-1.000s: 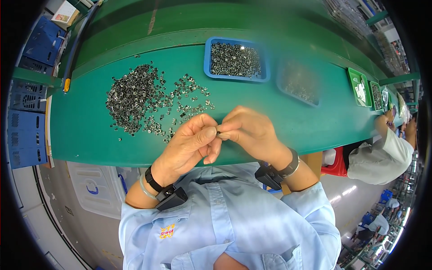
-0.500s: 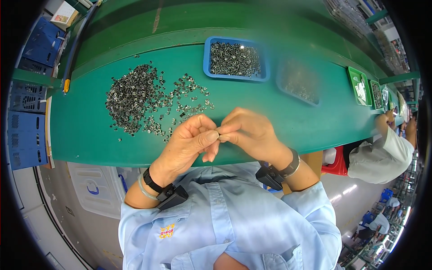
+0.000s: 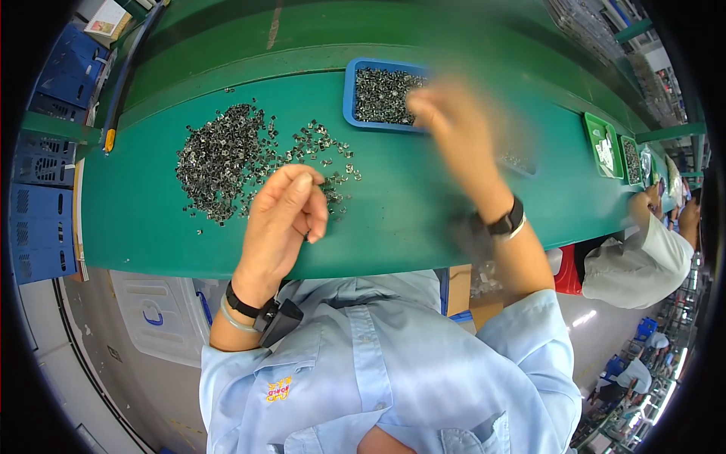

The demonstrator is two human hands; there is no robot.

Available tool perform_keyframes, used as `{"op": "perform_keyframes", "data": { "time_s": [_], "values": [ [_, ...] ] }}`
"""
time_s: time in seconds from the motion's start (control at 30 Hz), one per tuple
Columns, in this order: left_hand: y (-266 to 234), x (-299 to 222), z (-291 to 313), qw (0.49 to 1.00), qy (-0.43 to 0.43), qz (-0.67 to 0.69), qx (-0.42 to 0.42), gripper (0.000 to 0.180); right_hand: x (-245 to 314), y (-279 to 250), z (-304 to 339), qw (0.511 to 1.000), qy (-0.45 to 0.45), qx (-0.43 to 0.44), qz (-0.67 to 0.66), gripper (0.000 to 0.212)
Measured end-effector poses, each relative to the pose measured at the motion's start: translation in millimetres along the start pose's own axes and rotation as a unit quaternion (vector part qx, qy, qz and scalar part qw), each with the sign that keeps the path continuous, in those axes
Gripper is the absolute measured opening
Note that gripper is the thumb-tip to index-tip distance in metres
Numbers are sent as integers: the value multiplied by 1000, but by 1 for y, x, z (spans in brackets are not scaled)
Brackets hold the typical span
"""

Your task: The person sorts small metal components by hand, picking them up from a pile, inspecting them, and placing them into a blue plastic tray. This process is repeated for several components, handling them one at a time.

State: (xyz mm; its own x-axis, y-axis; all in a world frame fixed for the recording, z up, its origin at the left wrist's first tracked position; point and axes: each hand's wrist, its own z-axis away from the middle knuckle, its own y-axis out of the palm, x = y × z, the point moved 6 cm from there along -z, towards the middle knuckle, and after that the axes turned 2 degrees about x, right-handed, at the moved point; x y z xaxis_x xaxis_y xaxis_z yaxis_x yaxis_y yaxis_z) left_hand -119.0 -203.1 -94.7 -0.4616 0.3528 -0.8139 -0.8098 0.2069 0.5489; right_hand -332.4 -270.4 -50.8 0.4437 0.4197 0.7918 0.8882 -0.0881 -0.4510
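Observation:
My left hand (image 3: 283, 216) hovers at the near edge of the loose small metal parts, with thumb and fingers pressed together. Whatever is between its fingertips is too small to make out. A big heap of these dark, shiny metal parts (image 3: 219, 163) lies on the green tabletop, and looser ones (image 3: 314, 140) trail off to its right. My right hand (image 3: 457, 125) is stretched forward over the right side of a blue tray (image 3: 349, 94) filled with similar parts. Motion smears its fingers, so their grip cannot be read.
A blurred clear tray (image 3: 518, 160) with parts sits right of the blue one. Green trays (image 3: 594, 144) stand far right beside a co-worker's arm (image 3: 643, 257). Blue crates (image 3: 45, 231) are stacked at the left. A lidded clear bin (image 3: 155, 318) is on the floor.
My hands, together over the table's near middle before, have come apart. The right has swung forward and right to the blue tray; the left has moved a little left toward the heap.

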Motion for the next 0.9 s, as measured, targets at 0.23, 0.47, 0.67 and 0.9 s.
{"op": "perform_keyframes", "data": {
  "time_s": [0.23,0.47,0.67,0.9],
  "values": [
    [-27,8,15,999,-7,9,-34,16,-3,17,-3,984,-68,22,161,13],
    [-20,13,12,999,-31,23,-18,17,13,69,44,958,-53,182,215,15],
    [-11,16,9,999,-43,8,-8,18,17,64,48,967,-77,175,170,15],
    [14,25,4,995,-97,-12,36,20,50,41,50,982,-72,171,-36,20]
  ]
}}
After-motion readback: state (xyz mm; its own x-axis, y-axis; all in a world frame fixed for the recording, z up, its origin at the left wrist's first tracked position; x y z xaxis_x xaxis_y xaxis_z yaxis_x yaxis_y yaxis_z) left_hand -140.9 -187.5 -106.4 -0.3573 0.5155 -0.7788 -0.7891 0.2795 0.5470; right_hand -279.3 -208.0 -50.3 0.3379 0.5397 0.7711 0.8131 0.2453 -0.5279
